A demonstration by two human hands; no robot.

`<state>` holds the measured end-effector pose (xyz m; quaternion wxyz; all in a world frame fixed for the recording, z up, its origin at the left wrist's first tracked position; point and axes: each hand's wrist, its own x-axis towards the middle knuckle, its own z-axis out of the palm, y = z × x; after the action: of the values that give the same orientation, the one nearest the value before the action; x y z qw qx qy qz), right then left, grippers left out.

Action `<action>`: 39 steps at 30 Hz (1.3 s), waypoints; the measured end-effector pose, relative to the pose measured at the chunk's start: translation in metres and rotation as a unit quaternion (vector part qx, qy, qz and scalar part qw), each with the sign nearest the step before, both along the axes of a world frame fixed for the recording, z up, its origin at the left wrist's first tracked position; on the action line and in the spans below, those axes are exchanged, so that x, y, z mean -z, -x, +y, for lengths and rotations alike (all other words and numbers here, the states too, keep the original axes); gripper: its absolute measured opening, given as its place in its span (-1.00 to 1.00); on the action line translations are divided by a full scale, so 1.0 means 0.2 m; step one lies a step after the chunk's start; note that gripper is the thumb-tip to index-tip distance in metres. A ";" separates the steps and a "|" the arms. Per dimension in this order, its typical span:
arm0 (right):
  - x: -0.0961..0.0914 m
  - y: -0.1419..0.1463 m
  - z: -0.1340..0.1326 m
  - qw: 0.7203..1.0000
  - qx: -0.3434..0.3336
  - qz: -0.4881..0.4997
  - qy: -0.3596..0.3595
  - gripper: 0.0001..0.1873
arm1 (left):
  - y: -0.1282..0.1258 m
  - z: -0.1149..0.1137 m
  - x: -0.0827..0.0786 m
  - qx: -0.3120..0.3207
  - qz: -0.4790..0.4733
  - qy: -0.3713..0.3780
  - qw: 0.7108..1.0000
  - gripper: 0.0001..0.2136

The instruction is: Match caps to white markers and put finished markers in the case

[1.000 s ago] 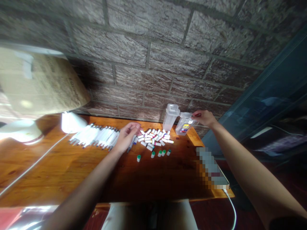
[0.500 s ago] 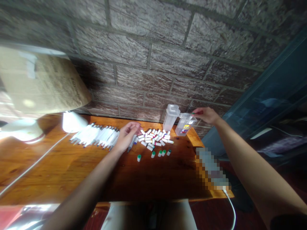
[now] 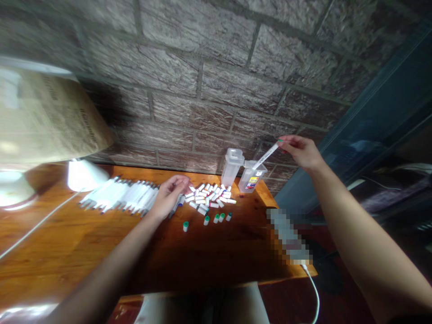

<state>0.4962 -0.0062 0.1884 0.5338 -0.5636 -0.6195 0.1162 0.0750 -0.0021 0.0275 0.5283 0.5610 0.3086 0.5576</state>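
Observation:
My right hand is raised at the right, pinching the green end of a slim white marker. The marker slants down, its lower end at the mouth of a clear plastic container with a colourful label. My left hand is closed, thumb and fingers together, at the left edge of a pile of white marker caps. Whether it pinches anything I cannot make out. Beside it lies a row of capless white markers. Several green-topped caps stand upright in front of the pile.
A second clear container stands left of the labelled one, by the brick wall. A lamp stands at the left, with a white cable across the table. A blurred-out device with a cable lies at the right edge.
My right hand has risen from the labelled container, drawing the marker up so its white body shows. My left hand stays beside the caps. The whole view has shifted slightly.

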 end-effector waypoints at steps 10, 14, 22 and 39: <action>0.11 0.09 0.20 0.982 0.040 -0.117 0.140 -0.75 | 0.01 0.01 0.01 0.002 -0.007 0.009 1.000 -0.60; 0.17 0.13 0.26 0.971 0.050 -0.152 0.180 -0.86 | 0.01 0.01 0.00 0.005 -0.013 0.012 1.000 -0.59; 0.22 0.17 0.26 0.944 0.091 -0.223 0.224 -0.79 | 0.01 0.01 0.00 0.009 -0.021 0.013 1.000 -0.59; 0.26 0.26 0.22 0.932 0.086 -0.254 0.244 -0.84 | 0.02 0.01 0.00 0.011 -0.025 0.005 1.000 -0.61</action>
<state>0.4450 0.0374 0.1357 0.2124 -0.7386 -0.6359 0.0705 0.0720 -0.0003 0.0275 0.5448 0.5477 0.2915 0.5641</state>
